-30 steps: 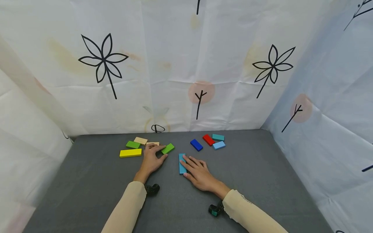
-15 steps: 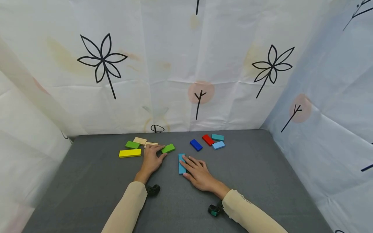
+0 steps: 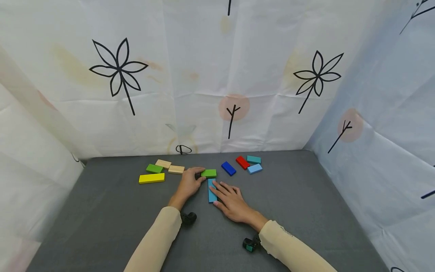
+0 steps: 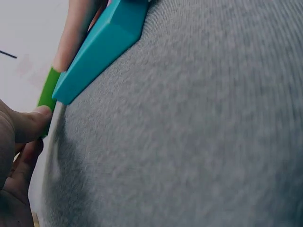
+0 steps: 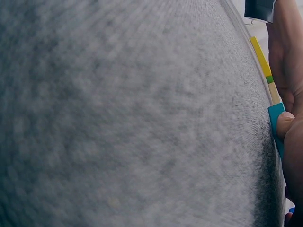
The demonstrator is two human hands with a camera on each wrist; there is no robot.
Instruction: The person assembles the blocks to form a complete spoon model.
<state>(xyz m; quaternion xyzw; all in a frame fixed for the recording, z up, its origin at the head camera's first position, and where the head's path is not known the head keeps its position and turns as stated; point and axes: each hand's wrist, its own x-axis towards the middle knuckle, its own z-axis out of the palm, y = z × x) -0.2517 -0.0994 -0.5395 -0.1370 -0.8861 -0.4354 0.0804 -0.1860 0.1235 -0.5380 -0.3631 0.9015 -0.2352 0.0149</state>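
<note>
My left hand pinches one end of a green block, thumb in front and fingers behind. That block lies crosswise just beyond the far end of a light blue block, which points away from me. The fingers of my right hand lie fairly straight on the light blue block, with the thumb at its near end. Up close in the left wrist view, the green block overlaps the end of the blue one. The right wrist view has my thumb against the blue block.
Left of my hands lie a yellow block, another green block and two wooden-coloured blocks. To the right are a dark blue block, a red one, a teal one and a pale blue one.
My left hand has slid right with the green block, which has turned from slanted to crosswise at the blue block's far end. A wooden block is uncovered. My right hand has stayed put.
</note>
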